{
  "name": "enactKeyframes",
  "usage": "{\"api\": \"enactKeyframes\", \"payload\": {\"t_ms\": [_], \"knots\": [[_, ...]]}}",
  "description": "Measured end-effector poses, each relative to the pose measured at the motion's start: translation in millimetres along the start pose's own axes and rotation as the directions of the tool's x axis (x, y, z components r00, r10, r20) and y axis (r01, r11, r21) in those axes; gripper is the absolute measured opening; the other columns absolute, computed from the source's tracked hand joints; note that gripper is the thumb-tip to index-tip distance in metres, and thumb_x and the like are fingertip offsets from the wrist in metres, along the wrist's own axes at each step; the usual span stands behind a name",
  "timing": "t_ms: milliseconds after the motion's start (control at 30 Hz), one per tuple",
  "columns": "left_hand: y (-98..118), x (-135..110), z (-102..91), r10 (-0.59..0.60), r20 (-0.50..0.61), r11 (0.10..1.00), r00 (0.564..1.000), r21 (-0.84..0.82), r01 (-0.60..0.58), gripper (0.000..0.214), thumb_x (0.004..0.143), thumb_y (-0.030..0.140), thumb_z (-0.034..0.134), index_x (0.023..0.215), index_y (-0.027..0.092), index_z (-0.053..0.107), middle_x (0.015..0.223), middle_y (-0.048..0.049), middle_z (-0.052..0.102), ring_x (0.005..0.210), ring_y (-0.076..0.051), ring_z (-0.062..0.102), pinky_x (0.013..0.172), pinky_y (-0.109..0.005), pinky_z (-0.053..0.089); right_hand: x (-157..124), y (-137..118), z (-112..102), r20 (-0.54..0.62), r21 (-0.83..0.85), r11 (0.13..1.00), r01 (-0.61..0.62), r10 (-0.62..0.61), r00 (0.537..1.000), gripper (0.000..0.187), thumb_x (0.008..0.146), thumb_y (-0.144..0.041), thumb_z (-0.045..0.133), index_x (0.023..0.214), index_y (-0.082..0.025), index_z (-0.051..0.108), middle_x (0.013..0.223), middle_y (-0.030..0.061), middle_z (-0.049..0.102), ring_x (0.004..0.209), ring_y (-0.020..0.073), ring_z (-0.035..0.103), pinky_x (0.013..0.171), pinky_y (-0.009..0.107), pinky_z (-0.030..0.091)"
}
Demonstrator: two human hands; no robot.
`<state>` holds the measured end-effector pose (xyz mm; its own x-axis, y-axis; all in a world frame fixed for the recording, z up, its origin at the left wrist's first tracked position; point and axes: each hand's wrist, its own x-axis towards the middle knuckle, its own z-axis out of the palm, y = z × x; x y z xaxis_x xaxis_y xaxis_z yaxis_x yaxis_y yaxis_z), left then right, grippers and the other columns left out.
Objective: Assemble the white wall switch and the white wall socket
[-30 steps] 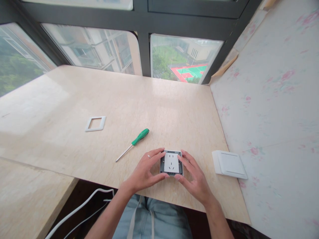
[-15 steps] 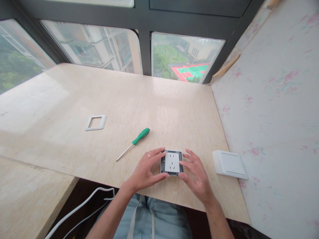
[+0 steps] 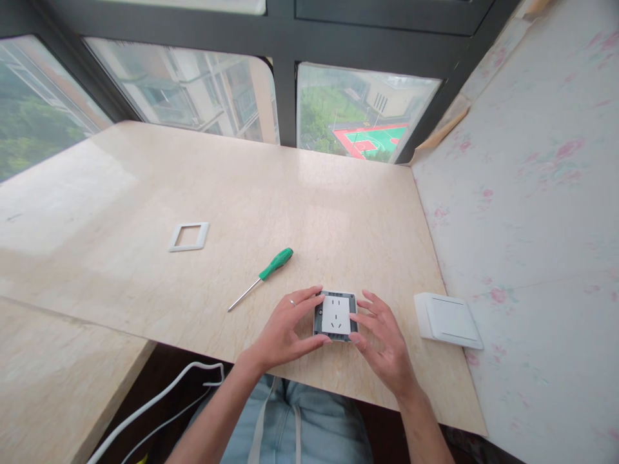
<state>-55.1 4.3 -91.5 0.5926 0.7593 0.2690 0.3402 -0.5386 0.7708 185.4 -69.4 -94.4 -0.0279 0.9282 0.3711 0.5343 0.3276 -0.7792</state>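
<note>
Near the front edge of the stone-like counter lies a wall socket, its white face with slots turned up and its dark grey mounting frame exposed. My left hand, with a ring on one finger, grips the socket's left side, fingertips at the far corner and thumb at the near one. On the other side, my right hand has its thumb at the near right corner and its fingers curved along the right edge. A screwdriver with a green handle rests beyond my left hand. Farther left is a white square cover frame.
A white wall switch is mounted low on the flowered wall at the right. The counter runs back to dark-framed windows. White cables hang in the gap at the lower left.
The view has shifted very slightly. Both hands stay at the socket in the same pose, and the screwdriver and cover frame lie where they were.
</note>
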Motion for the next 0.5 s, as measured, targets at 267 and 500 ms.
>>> {"api": "enactKeyframes", "payload": {"t_ms": [267,500], "knots": [[-1.0,0.4,0.8,0.003,-0.009,1.0,1.0,-0.006,-0.003,0.066,0.085,0.046,0.076,0.143,0.029,0.05,0.15,-0.0131,0.052,0.137,-0.031,0.05,0.11,-0.051,0.045,0.4,0.4,0.3,0.0,-0.009,1.0,-0.008,0.008,1.0,0.026,0.093,-0.024,0.065,0.119,-0.026,0.068,0.151,0.0134,0.045,0.127,0.0279,0.06,0.1,0.049,0.057],[0.1,1.2,0.1,-0.006,0.002,1.0,1.0,-0.004,0.006,0.066,0.085,0.045,0.075,0.143,0.029,0.05,0.15,-0.0135,0.052,0.137,-0.032,0.05,0.109,-0.052,0.045,0.6,-0.7,0.6,-0.024,-0.014,1.0,0.02,-0.02,1.0,0.031,0.094,-0.023,0.064,0.124,-0.028,0.066,0.148,0.0128,0.049,0.128,0.03,0.059,0.099,0.053,0.057]]}}
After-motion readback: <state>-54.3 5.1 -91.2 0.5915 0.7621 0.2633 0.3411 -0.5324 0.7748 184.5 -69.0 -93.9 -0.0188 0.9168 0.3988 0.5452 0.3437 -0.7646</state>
